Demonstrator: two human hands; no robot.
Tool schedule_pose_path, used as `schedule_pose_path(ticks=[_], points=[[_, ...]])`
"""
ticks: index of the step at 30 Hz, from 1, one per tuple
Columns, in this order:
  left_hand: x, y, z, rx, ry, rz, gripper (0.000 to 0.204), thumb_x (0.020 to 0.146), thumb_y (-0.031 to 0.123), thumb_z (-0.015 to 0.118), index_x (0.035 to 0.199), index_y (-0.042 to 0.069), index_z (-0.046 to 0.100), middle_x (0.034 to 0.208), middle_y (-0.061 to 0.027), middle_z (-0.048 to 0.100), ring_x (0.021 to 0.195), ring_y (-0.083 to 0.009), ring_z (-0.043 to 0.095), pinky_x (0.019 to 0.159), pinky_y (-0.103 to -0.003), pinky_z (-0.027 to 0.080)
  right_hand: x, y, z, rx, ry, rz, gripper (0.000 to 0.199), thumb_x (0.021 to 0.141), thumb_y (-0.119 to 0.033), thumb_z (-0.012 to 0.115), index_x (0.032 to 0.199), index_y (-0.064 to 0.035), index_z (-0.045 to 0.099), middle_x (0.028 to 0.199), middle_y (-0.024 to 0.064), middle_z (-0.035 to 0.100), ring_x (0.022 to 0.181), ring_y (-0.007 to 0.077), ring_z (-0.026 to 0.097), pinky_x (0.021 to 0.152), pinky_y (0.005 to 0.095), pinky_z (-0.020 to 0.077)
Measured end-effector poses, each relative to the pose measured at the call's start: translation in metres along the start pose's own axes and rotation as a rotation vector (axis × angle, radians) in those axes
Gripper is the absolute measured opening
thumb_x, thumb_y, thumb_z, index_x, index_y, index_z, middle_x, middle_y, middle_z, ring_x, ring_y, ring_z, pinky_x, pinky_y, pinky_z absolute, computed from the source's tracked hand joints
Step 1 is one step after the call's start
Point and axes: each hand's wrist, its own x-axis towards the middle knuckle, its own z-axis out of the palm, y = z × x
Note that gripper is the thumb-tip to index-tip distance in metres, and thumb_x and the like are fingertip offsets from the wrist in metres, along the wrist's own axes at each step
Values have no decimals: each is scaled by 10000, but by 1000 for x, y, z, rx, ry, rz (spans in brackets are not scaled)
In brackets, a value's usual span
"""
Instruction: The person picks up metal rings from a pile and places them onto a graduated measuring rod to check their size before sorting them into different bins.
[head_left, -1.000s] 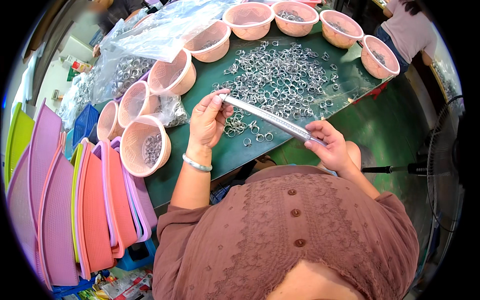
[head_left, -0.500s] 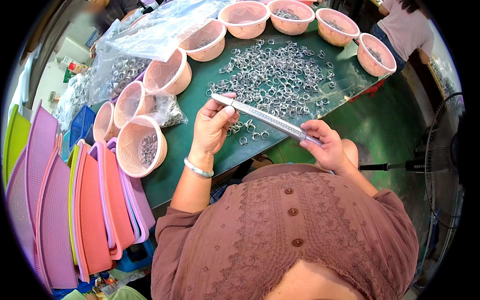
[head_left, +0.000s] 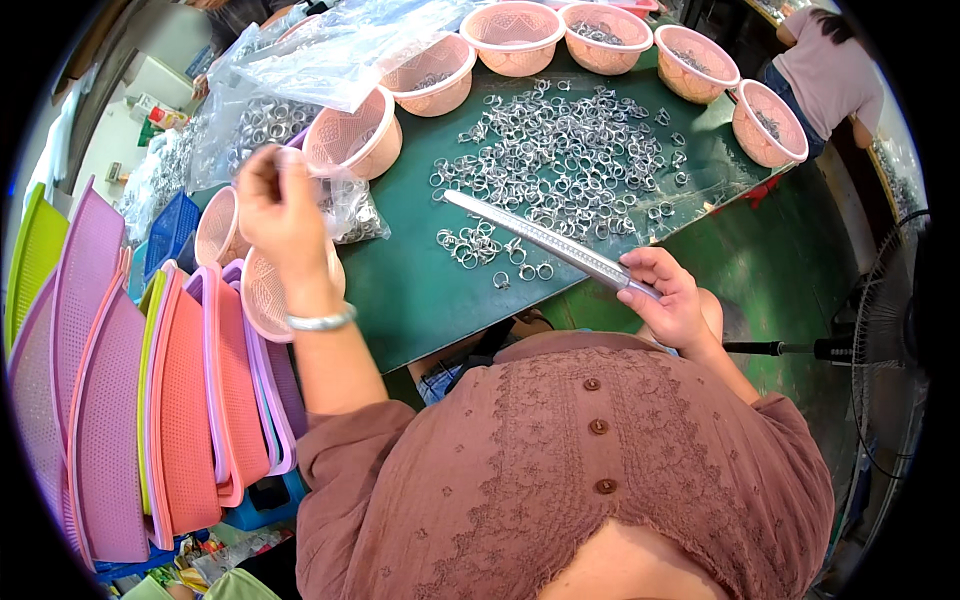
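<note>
My right hand (head_left: 668,297) grips the thick end of a ring mandrel (head_left: 545,238), a long tapered silver rod with graduation marks. Its thin tip points up and left over the table, and no ring shows on it. My left hand (head_left: 283,205), with a pale bangle at the wrist, hangs above the pink baskets on the left. Its fingers are curled together and slightly blurred; what they hold, if anything, is hidden. Beneath that hand is a pink basket (head_left: 268,305), partly covered by it. Many silver rings (head_left: 570,160) lie heaped on the green table (head_left: 400,285) beyond the mandrel.
Several pink baskets (head_left: 513,42) curve around the table's far side, some with rings inside. Clear plastic bags (head_left: 300,75) lie at the far left. Stacked colourful baskets (head_left: 185,400) stand on the left, a fan (head_left: 895,310) on the right. Another person (head_left: 825,75) is at the far right.
My left hand has left the mandrel's thin tip and moved left over the pink baskets. The right hand still holds the mandrel at nearly the same angle. The whole view has shifted slightly.
</note>
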Motion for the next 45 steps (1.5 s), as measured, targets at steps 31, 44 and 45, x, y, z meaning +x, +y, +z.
schedule_pose_path(ticks=[31,44,45], points=[[-79,-34,50,-797,-578,-886,149,866,154,535,938,27,559,828,-64,600,700,-134,580,633,-231,489,6,-1,1,119,1,128,268,799,28,558,1050,8,463,853,47,587,789,60,516,695,191,403],[-108,-7,68,-912,-918,-908,261,781,21,596,1036,-11,552,913,-78,590,781,-137,557,717,-256,457,3,-2,3,148,18,71,289,784,42,569,1053,7,469,828,51,600,784,77,544,697,208,421],[-114,-3,71,-890,-953,-882,266,776,18,599,1036,-10,551,920,-78,590,785,-135,555,720,-252,453,3,-1,4,128,13,49,290,784,41,570,1054,7,469,828,55,601,780,78,547,694,208,422]])
